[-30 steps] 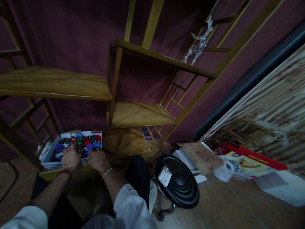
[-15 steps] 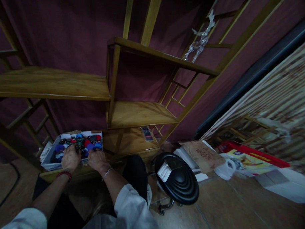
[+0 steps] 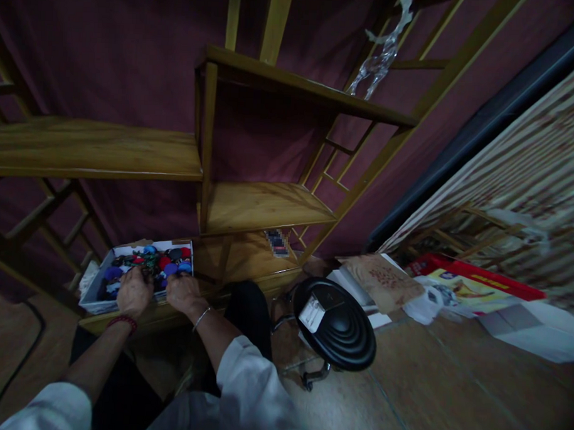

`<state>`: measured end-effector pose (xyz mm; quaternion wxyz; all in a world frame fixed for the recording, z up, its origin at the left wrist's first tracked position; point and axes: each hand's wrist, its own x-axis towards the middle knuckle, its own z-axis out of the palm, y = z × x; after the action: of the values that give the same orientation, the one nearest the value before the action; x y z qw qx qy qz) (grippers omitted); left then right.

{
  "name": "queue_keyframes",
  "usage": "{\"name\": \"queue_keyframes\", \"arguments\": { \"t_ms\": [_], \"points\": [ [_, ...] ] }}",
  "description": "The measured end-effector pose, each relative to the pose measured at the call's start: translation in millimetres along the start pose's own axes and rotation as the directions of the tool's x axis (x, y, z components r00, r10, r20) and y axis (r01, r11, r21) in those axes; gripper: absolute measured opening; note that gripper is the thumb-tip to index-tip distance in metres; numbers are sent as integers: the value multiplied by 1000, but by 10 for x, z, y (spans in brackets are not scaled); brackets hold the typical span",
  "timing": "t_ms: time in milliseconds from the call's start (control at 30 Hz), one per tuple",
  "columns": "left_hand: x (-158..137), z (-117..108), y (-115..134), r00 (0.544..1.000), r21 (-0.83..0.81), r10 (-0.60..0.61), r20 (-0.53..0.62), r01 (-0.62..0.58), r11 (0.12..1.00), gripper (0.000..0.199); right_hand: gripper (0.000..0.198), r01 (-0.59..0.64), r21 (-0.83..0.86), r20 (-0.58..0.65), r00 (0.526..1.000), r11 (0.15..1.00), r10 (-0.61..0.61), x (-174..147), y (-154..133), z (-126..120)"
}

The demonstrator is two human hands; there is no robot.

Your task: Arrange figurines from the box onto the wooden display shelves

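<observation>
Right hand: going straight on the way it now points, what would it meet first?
Likely the purple round piece in the white box, just past the fingertips of the right hand; dim light leaves the depth unclear.

Not one word I can read from here! Over to my right, the red and yellow box (image 3: pixel 486 298) carries yellow marks along its red strip, like lettering, but too blurred for me to make out, and the small bluish mark (image 3: pixel 448 276) near them comes up no clearer. Closer in, on the black stool (image 3: pixel 351 333), there's a white card (image 3: pixel 312 314), its faint marks far too small for me. Just beyond, brown paper (image 3: pixel 379 282) bears reddish print, pattern or characters, I can't tell. Low shelf (image 3: pixel 245 259) now: a pixelated item (image 3: pixel 277 243), illegible!
</observation>
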<state>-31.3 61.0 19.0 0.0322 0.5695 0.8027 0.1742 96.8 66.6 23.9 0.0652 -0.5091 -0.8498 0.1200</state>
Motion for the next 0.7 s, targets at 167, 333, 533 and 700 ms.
{"name": "queue_keyframes", "arguments": {
  "t_ms": [167,333,533,700],
  "points": [
    [-4,20,7,998,31,-34,-47,35,999,40,21,3,2,12,1000,1000,-3,-3,-2,-37],
    [-11,-31,64,996,30,-94,-11,94,995,47,24,-24,43,1,1000,999,24,8,-7,-48],
    [1,-189,201,950,-66,-235,204,253,965,58,24,-22,97,84,996,995,14,79,11,-75],
    [90,-164,116,945,-121,-248,212,277,953,52,27,-120,138,166,981,983,96,206,2,-69]
  ]
}}
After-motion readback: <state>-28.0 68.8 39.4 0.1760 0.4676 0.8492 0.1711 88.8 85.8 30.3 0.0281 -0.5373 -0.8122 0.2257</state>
